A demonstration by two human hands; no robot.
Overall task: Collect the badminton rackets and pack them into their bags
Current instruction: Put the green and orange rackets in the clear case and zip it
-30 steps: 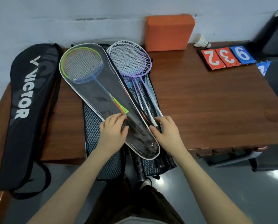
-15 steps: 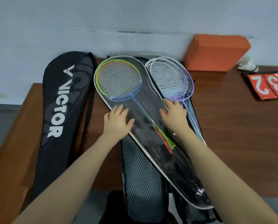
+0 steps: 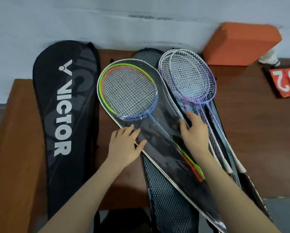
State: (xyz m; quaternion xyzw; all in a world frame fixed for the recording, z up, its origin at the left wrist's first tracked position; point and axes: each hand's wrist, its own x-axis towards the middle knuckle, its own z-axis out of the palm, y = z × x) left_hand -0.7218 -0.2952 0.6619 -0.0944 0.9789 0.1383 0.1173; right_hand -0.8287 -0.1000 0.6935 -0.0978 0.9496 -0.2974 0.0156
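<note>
A clear racket bag [image 3: 159, 105] with a white rim lies slanted across the table. Inside it is a racket with a green, orange and blue frame [image 3: 129, 91]. My left hand [image 3: 124, 147] rests on the bag's left edge, just below the racket head. At the bag's right edge my right hand [image 3: 194, 133] lies with straight fingers. Two purple and white rackets [image 3: 191, 78] lie bare to the right, on a dark mesh bag [image 3: 166, 195]. A black Victor bag [image 3: 65, 115] lies at the left, untouched.
An orange block [image 3: 242, 42] stands against the wall at the back right, with a white shuttlecock [image 3: 269, 58] beside it. Red number cards [image 3: 285, 81] lie at the right edge. The brown table [image 3: 258, 132] ends close to my body.
Both hands have slid up the clear bag from its handle end to just below the racket head. The view has closed in and shifted left.
</note>
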